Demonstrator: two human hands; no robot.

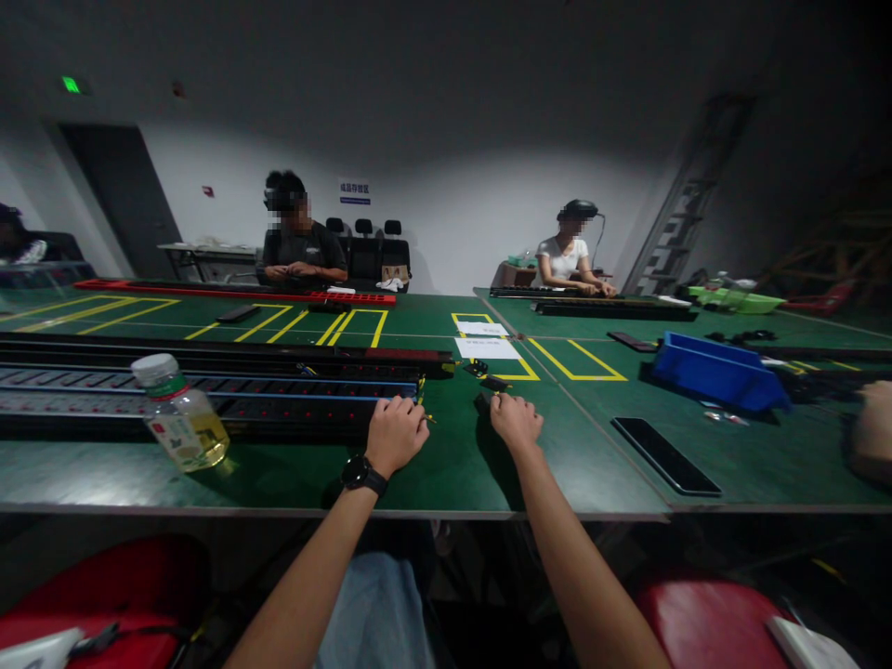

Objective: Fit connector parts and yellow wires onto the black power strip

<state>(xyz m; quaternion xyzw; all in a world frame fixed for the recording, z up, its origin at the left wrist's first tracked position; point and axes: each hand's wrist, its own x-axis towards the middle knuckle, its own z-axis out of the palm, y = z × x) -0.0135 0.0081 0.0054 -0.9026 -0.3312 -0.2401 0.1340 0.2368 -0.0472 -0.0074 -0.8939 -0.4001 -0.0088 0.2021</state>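
My left hand (396,433), with a black watch on its wrist, is curled in a fist at the right end of a long black power strip (209,400) with blue edging and red switches. Its fingers seem closed on a small yellowish piece that I cannot make out. My right hand (516,420) rests on the green table (460,465) with its fingers curled, pinching a small dark part (486,400). More small black parts (488,376) lie just beyond it near yellow tape lines.
A plastic bottle (179,413) with yellowish drink stands at the left. A black phone (665,455) lies to the right, a blue bin (717,372) behind it. White papers (486,346) lie mid-table. Two people sit at far benches; someone's arm (871,432) is at the right edge.
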